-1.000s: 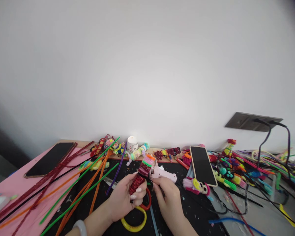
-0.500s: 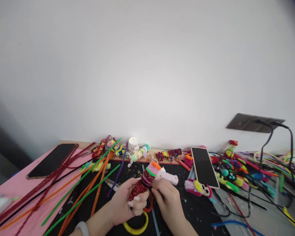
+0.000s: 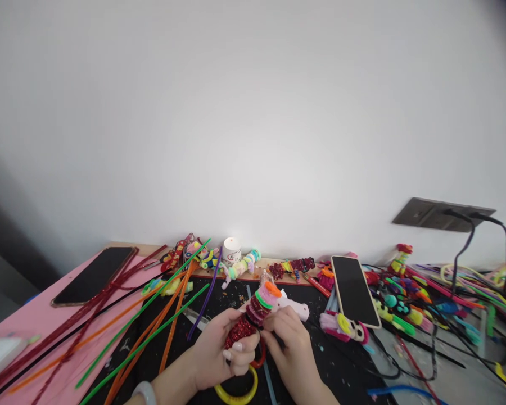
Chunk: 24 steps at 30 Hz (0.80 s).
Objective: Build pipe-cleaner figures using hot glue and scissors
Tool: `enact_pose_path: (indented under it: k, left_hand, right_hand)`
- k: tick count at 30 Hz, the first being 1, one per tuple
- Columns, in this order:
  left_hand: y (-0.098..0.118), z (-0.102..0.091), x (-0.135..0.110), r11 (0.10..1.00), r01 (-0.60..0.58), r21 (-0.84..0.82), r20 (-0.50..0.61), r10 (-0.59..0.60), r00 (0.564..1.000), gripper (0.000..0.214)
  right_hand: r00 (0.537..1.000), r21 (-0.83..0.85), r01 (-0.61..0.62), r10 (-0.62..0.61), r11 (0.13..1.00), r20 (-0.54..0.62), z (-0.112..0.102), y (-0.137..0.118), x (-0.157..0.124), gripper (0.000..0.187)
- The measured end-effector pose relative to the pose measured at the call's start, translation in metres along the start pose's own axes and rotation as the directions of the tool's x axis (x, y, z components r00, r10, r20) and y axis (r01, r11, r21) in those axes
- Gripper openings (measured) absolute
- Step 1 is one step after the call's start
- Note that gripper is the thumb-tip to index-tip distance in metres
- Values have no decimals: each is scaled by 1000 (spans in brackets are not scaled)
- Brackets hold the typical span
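Note:
My left hand [image 3: 223, 351] is wrapped round a pipe-cleaner figure [image 3: 238, 331], tilted up and to the right. Its body is glittery dark red, with pink and green bands and an orange loop on top. At the figure's right side, my right hand [image 3: 293, 349] is closed in a pinch near a dark band; whatever its fingertips hold is hidden. Beneath the hands lie a yellow loop [image 3: 236, 400] and a red loop [image 3: 260, 354], which look like scissor handles. A pale pink tool [image 3: 297, 309], partly covered, lies behind my right hand.
Loose green [image 3: 152, 340], orange and dark red pipe cleaners cross the left side, near a dark phone [image 3: 93, 275]. Small figures and a white cup [image 3: 231, 250] line the wall. Rightward are another phone [image 3: 355, 291], a pink figure [image 3: 343, 328], tangled stems and plugged-in cables [image 3: 455, 270].
The whole view has shifted slightly, so things sit a little farther right. Both hands stay at the figure, with only a small movement of my right fingers.

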State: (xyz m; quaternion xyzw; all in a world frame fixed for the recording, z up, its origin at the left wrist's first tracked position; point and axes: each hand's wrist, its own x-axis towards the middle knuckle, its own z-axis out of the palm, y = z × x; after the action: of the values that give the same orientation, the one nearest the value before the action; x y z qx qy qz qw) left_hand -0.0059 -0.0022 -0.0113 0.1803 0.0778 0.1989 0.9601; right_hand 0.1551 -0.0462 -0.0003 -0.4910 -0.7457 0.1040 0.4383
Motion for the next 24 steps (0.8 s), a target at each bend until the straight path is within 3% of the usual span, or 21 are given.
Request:
enact_pose_path:
  k: [24]
  left_hand:
    - [3, 5, -1, 997, 57, 49, 50, -59, 997, 38]
  right_hand:
    - [994, 106, -107, 106, 989, 16, 7, 5, -4, 16]
